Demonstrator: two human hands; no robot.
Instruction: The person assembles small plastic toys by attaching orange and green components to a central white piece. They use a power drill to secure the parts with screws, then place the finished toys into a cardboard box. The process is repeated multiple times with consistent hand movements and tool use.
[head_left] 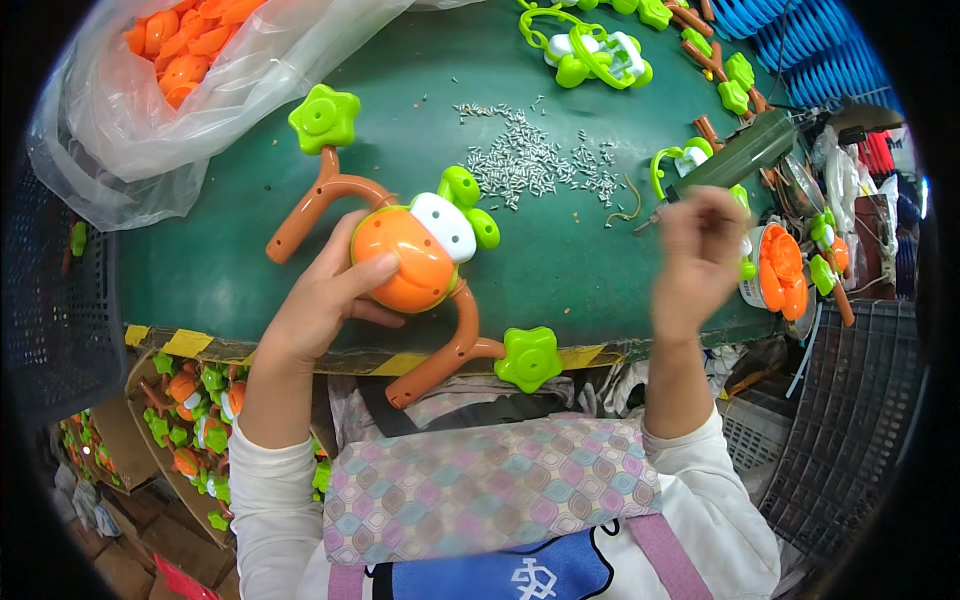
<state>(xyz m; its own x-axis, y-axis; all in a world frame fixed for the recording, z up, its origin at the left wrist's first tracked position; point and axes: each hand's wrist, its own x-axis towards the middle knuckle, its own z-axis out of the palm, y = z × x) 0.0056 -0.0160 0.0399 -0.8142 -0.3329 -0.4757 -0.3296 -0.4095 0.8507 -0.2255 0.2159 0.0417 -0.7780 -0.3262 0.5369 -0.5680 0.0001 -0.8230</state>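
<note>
Blue coiled hose point(828, 52) upper right; black crate point(60, 330) far left; grey crate point(845, 415) lower right

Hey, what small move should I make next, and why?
Probably bring the dark green cylindrical driver toward the orange rounded plastic toy: your left hand grips it with small dark holes showing, your blurred right hand is beside the driver, and tiny silvery metal screws lie nearby.

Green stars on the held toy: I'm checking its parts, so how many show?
2: the upper green star sits on the left brown branch, the lower green star on the right brown branch. Any behind the toy would be hidden.
</note>
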